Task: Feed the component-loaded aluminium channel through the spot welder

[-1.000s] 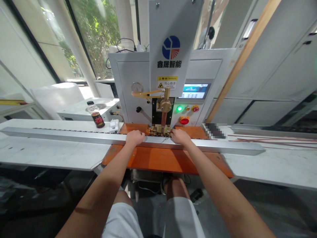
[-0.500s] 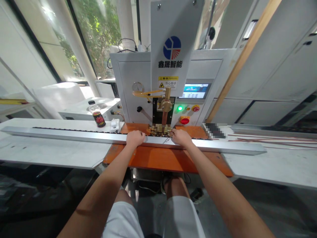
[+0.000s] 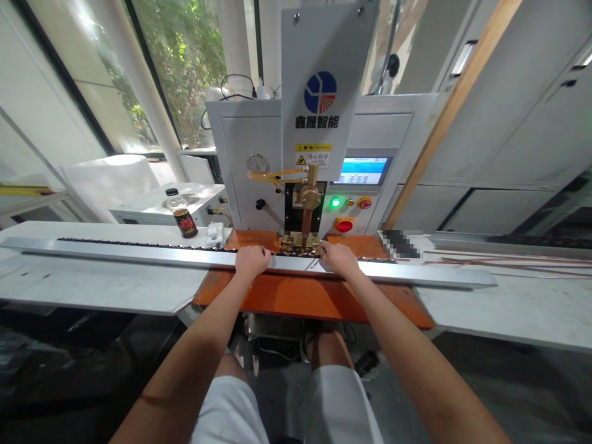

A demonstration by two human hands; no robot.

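A long silver metal bar (image 3: pixel 152 254) lies across the table, with a thin dark strip (image 3: pixel 115 243) along its far edge. My left hand (image 3: pixel 252 261) rests closed over the bar, left of the brass fixture (image 3: pixel 296 242). What its curled fingers grip is hidden. Just right of the fixture, my right hand (image 3: pixel 339 258) is closed in a pinch at the bar's far edge; the small thing between its fingertips cannot be made out. Above the fixture, a copper electrode (image 3: pixel 307 221) of the white machine (image 3: pixel 250 135) points down between my hands.
An orange board (image 3: pixel 296 296) lies under the bar on the white table (image 3: pixel 509 311). A dark-labelled bottle (image 3: pixel 185 221) and a small white object (image 3: pixel 215 234) stand behind the bar at left. Thin copper-coloured rods (image 3: pixel 485 260) lie at right, near a pixelated patch.
The machine's screen shows a different display. Both hands stay at nearly the same places beside the fixture, and the bar has hardly moved.
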